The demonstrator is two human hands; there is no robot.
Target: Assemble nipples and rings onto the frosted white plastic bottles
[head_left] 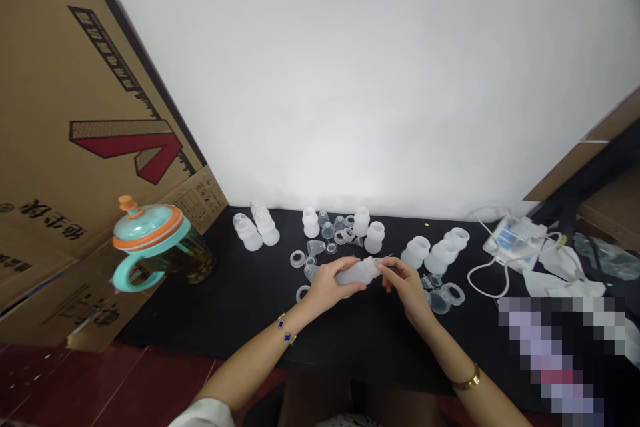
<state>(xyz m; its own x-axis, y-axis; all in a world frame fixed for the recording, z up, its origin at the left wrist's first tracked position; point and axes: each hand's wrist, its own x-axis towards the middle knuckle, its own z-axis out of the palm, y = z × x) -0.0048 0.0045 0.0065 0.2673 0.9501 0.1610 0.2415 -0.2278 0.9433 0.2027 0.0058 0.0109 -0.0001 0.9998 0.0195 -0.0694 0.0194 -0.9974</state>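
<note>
A frosted white baby bottle (356, 273) lies tilted on its side above the black table, its neck pointing right. My left hand (325, 288) is wrapped round its body. At the neck end, the fingers of my right hand (407, 285) pinch the top of the bottle; what exactly sits under the fingertips is partly hidden. Just behind my hands are loose clear nipples (327, 230), rings (297, 258) and clear caps (316, 248). Open bottle bodies (311, 221) stand among them, with more bottle bodies (416, 252) to the right.
Two bottles with clear tops (265, 223) stand at the back left. A teal and orange lidded jug (165, 240) is beside a large cardboard box (75, 113). On the right are a white cable (473, 280), papers (560, 280) and a clear plastic bag (605, 257). A white wall (360, 80) rises behind the table.
</note>
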